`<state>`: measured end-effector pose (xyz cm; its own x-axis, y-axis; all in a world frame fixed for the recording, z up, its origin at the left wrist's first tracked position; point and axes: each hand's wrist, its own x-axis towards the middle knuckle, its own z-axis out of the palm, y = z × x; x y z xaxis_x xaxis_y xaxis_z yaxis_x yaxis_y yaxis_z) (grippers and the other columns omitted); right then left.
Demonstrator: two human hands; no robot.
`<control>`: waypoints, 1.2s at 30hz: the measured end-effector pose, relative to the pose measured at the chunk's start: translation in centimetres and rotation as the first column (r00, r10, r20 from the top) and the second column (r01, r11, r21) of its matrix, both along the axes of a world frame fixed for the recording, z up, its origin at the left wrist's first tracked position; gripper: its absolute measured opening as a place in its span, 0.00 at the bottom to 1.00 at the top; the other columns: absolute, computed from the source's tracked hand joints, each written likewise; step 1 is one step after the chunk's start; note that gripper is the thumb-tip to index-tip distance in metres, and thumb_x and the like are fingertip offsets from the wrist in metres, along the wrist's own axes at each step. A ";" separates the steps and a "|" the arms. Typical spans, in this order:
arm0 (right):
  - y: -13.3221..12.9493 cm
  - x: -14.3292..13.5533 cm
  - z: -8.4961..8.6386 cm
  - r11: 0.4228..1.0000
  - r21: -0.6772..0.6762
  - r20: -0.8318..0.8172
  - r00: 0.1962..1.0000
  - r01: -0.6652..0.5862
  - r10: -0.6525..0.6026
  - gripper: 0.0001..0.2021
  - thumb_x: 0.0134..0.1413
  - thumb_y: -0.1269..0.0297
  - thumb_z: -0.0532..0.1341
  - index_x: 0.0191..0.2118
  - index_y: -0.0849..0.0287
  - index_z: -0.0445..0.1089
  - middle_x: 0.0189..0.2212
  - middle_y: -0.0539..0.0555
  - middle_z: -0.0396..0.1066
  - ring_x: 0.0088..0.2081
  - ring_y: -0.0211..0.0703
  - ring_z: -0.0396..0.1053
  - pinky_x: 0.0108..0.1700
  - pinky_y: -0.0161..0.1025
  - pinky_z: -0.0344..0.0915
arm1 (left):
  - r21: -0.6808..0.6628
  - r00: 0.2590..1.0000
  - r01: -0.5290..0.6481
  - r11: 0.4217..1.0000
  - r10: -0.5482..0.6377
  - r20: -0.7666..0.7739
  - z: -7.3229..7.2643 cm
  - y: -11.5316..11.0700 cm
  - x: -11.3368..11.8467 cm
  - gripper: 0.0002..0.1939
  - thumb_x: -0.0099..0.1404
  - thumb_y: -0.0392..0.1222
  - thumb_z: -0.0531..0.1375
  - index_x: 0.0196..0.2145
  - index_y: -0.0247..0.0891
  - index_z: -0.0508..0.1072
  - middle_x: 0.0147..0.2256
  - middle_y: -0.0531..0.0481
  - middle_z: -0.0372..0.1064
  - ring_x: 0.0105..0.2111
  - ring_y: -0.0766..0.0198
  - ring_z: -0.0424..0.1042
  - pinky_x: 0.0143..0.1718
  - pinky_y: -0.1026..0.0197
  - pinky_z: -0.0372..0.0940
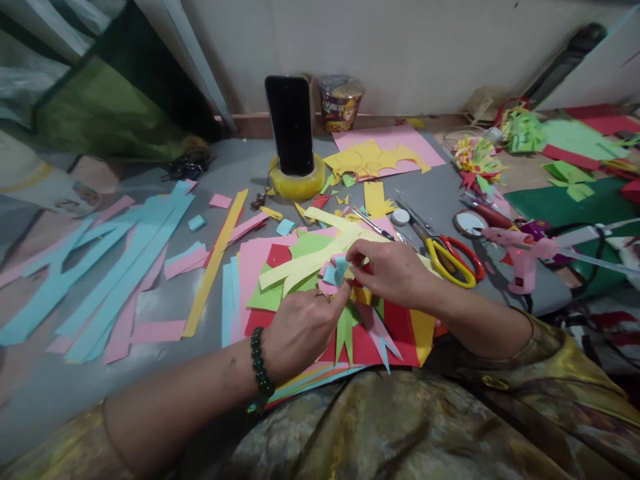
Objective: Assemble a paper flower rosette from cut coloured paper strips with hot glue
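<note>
My left hand (305, 328), with a dark green bead bracelet and a ring, is closed on a small paper flower (334, 273) of pink and light blue folded pieces. My right hand (395, 272) pinches the flower's right side from above; its fingertips partly hide the paper there. Below the hands hang a green paper tail (345, 337) with a notched end and a pink and blue tail (379, 328). Under both hands lies a stack of coloured paper, with a red sheet (400, 333) and pale yellow strips (295, 268) showing.
Blue strips (125, 267) and an orange-yellow strip (215, 263) lie left. A phone (290, 127) stands in a tape roll (299, 187) before a noodle cup (341, 103). At right are yellow-handled scissors (453, 270), red-handled scissors (475, 257), a pink glue gun (523, 250) and a paper flower cluster (477, 160).
</note>
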<state>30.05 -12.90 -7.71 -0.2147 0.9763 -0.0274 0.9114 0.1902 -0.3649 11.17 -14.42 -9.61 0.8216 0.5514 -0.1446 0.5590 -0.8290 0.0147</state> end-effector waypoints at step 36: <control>0.4 0.3 0.3 0.994 -0.079 -0.020 0.997 -0.071 0.070 0.13 0.54 0.69 0.63 0.46 0.55 0.71 0.36 0.51 0.79 0.35 0.42 0.75 0.33 0.35 0.57 | -0.094 0.981 -0.116 0.989 0.099 -0.169 0.4 0.4 1.0 0.35 0.63 0.29 0.50 0.67 0.31 0.57 0.29 0.43 0.77 0.29 0.53 0.78 0.25 0.60 0.66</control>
